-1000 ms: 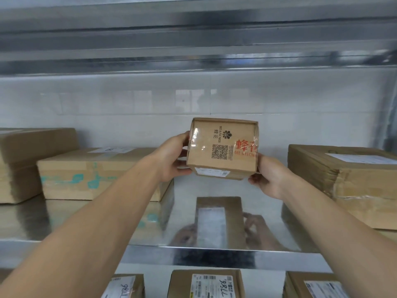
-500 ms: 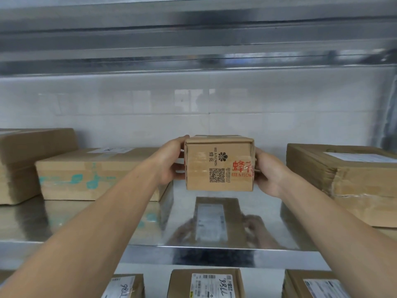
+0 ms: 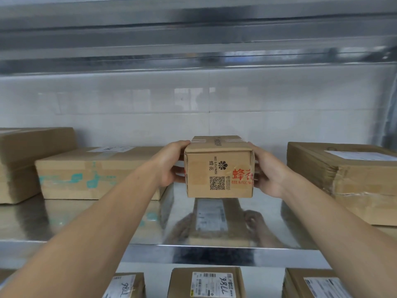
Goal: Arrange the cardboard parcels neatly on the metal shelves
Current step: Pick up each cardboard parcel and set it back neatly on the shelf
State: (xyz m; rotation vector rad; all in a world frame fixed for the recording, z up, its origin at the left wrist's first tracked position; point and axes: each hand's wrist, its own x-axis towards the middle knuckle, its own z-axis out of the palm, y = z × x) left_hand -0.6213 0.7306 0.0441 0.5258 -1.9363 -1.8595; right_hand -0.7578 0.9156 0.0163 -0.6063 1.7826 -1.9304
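Observation:
A small cardboard parcel (image 3: 219,168) with a flower logo, a QR code and red print is held between both hands over the middle of the metal shelf (image 3: 193,251). My left hand (image 3: 169,166) grips its left side and my right hand (image 3: 267,172) grips its right side. The parcel is upright, its printed face towards me, its base at or just above the shiny shelf surface; the reflection shows below it. It sits in the gap between a flat parcel with teal tape (image 3: 96,173) on the left and a large flat parcel (image 3: 348,175) on the right.
A taller parcel (image 3: 23,160) stands at the far left. A white tiled wall backs the shelf, and another metal shelf (image 3: 193,52) runs overhead. Three labelled parcels (image 3: 207,283) lie on the shelf below.
The small parcel has been tipped from a tilted pose to upright and lowered towards the shelf, moving slightly further back. Both hands kept their hold on its sides.

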